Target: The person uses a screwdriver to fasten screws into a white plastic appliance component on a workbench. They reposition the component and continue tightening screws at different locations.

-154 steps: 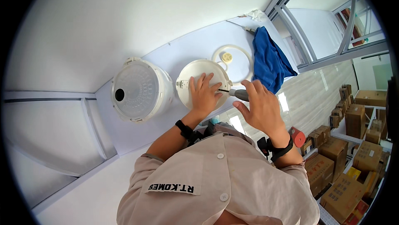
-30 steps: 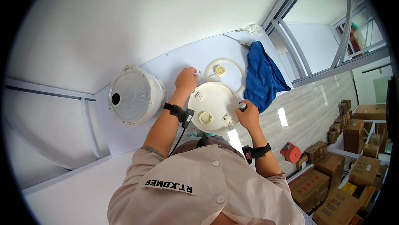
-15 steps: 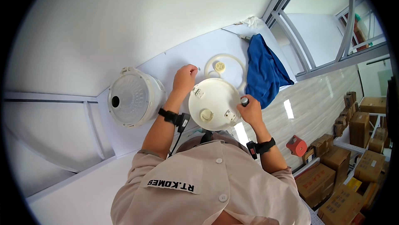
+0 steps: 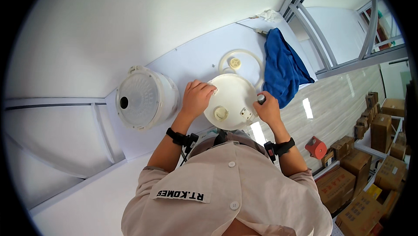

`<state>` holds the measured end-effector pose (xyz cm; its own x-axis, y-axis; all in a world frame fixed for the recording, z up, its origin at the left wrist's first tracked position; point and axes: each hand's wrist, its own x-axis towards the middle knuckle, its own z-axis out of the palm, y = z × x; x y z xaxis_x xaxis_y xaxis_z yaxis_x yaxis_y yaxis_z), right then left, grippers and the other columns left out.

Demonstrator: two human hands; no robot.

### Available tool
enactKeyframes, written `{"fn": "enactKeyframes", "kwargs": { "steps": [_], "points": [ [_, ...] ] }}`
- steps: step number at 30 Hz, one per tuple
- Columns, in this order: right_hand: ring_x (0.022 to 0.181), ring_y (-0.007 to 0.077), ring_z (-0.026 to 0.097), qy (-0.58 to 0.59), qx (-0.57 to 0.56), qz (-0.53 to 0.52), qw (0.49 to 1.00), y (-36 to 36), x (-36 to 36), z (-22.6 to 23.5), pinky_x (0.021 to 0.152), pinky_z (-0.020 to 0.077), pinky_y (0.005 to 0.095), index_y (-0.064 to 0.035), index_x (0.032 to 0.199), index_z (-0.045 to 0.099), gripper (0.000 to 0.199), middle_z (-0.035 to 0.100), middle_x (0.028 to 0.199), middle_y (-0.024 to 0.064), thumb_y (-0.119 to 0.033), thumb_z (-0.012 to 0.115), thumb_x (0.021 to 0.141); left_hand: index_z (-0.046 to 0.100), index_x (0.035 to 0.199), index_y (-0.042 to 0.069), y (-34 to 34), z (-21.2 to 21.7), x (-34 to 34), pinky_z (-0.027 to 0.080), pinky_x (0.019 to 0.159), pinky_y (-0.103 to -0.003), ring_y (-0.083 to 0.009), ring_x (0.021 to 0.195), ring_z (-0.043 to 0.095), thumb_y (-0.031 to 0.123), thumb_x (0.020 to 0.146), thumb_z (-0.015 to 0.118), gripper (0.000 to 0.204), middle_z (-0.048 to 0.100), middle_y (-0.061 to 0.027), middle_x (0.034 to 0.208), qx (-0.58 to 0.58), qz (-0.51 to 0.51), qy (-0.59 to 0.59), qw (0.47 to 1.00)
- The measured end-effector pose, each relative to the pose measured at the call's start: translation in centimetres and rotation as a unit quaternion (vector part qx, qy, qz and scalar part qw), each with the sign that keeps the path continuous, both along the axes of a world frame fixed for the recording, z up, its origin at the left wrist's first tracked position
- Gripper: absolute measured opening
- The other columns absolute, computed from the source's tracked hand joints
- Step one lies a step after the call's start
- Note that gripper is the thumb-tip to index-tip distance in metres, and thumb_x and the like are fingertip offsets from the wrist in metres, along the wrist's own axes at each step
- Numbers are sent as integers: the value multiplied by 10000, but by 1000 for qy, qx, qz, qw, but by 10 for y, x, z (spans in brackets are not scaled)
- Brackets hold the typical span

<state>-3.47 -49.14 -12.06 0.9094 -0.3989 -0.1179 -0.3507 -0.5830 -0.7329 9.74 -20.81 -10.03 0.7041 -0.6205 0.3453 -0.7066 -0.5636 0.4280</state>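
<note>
A round cream-white lid point(image 4: 235, 92) lies at the table's near edge, in front of me. It carries a round cream fitting point(image 4: 221, 113) and a small bracket with holes point(image 4: 247, 114). My left hand point(image 4: 198, 98) is closed at the lid's left rim, its fingers covering the spot where another bracket sits. At the right rim, my right hand point(image 4: 268, 108) wraps round a tool handle with a grey end point(image 4: 261, 99); whatever lies below the handle is hidden. Beyond the lid rest a pale ring point(image 4: 261, 67) and a yellowish round cap point(image 4: 235, 63).
A white tub point(image 4: 167, 96) with a ribbed, translucent cover stands left. To the right, a blue cloth point(image 4: 285, 70) hangs over the table edge. A thin rod tool point(image 4: 260, 31) and crumpled white material point(image 4: 270, 16) lie behind. Cardboard boxes point(image 4: 335, 181) and a red object point(image 4: 315, 148) sit lower right.
My left hand has come down and right from above the table onto the lid's left rim. My right hand still grips the handle at the right rim. The view has shifted slightly.
</note>
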Motion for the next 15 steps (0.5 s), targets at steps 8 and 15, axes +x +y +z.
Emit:
{"fn": "enactKeyframes", "kwargs": {
  "steps": [8,15],
  "points": [
    [804,443,738,-3,12,3,1000,3,-3,5,748,588,494,-23,1074,734,313,748,814,225,-185,775,810,835,952,183,2,-4,-1,422,882,-366,-179,960,615,140,879,759,114,747,60,949,41,-10,-44,998],
    [802,444,735,-11,4,5,1000,4,-2,7,755,587,498,-31,1077,737,312,750,812,219,-188,773,809,830,964,161,5,1,-4,432,894,-384,-201,990,633,203,907,785,83,774,40,991,68,1,-12,998]
  ]
}}
